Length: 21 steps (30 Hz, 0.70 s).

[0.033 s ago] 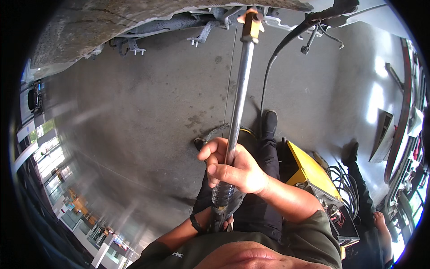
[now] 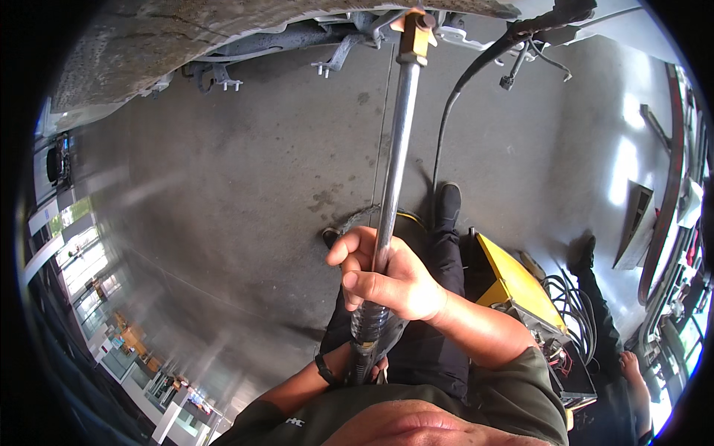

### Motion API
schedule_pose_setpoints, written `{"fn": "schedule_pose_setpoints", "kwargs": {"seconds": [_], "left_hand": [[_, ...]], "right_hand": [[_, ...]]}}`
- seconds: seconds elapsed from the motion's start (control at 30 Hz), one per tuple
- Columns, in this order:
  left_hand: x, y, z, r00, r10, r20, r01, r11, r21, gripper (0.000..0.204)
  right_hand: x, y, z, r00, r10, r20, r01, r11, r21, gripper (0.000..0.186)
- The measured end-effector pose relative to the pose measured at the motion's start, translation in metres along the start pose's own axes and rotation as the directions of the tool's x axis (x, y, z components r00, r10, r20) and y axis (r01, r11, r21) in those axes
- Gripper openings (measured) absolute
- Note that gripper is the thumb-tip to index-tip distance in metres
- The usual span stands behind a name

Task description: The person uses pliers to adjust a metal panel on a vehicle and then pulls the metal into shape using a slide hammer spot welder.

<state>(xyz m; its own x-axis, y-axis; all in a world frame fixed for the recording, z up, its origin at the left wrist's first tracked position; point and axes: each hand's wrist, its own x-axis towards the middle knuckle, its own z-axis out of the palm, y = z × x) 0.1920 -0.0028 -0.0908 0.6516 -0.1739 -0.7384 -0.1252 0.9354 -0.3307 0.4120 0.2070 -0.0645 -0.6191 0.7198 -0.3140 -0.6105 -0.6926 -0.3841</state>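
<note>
A long steel rod (image 2: 398,141) runs up from my body to a brass-coloured fitting (image 2: 413,44) with a dark bolt, at the rusty vehicle underside (image 2: 149,52). My right hand (image 2: 383,279) is curled loosely round the rod, index finger bent away from it. Beneath it is the rod's dark, ribbed tool body (image 2: 366,334). My left hand (image 2: 379,368) is low by my body, mostly hidden behind that tool body, with fingertips wrapped at its side.
Brackets (image 2: 331,56) and a hanging black cable (image 2: 450,104) are above the concrete floor (image 2: 223,171). A yellow-lidded machine (image 2: 513,279) with coiled hoses stands by my right leg. Another person's hand (image 2: 631,364) and dark-clothed leg are at right, near a metal ramp (image 2: 632,230).
The rod's top fitting and my right hand have shifted very slightly leftward, and the fitting looks slightly turned. Everything else appears still.
</note>
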Motion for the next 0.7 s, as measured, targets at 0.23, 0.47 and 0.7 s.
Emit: {"fn": "schedule_pose_setpoints", "kwargs": {"seconds": [0.23,0.47,0.7], "left_hand": [[0.005,-0.002,0.003,0.998,0.007,0.068,0.000,0.995,-0.099,0.026],[0.007,-0.006,-0.001,0.998,0.015,0.065,-0.010,0.998,-0.070,0.024],[0.009,-0.006,-0.003,0.998,-0.035,0.053,0.039,0.996,-0.081,0.026]], "right_hand": [[0.001,-0.004,-0.001,0.999,0.000,0.037,0.000,1.000,0.000,0.031],[-0.003,-0.006,-0.002,1.000,-0.008,0.000,0.008,1.000,0.017,0.026],[-0.005,-0.008,-0.004,1.000,-0.021,-0.007,0.021,1.000,0.020,0.026]]}}
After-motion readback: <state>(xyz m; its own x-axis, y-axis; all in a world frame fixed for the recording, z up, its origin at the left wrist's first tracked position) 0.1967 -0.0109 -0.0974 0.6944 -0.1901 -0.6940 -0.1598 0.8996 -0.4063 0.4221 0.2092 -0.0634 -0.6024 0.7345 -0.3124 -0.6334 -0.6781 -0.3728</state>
